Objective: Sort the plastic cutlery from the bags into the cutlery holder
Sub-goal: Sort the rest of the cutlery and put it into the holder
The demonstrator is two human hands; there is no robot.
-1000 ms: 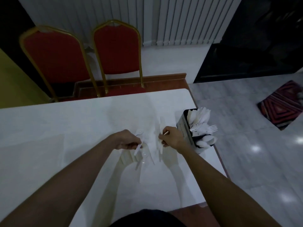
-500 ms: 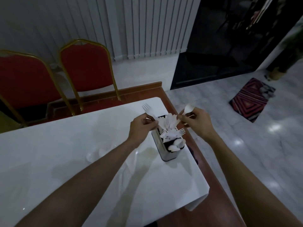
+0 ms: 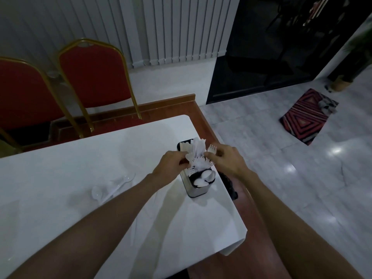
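Note:
The metal cutlery holder [image 3: 194, 190] stands near the right edge of the white table [image 3: 60, 178], with white plastic forks, knives and spoons [image 3: 203, 178] standing in its compartments. My left hand [image 3: 171, 164] is at the holder's left side and pinches a white spoon-shaped piece [image 3: 189, 157] among the cutlery. My right hand [image 3: 225, 158] is at the holder's right side, fingers curled round a white fork [image 3: 212, 148] whose tines point up. Loose clear spoons [image 3: 112, 188] lie on the table to the left.
Two red chairs with gold frames [image 3: 94, 77] stand behind the table. The table's right edge [image 3: 239, 222] runs close to the holder. A dark object [image 3: 230, 188] sits on the wooden ledge just beyond it. A striped rug [image 3: 308, 117] lies on the tiled floor.
Both hands left the loose cutlery at mid-table, carried pieces over to the holder, and have now come down onto its top. The view swung right.

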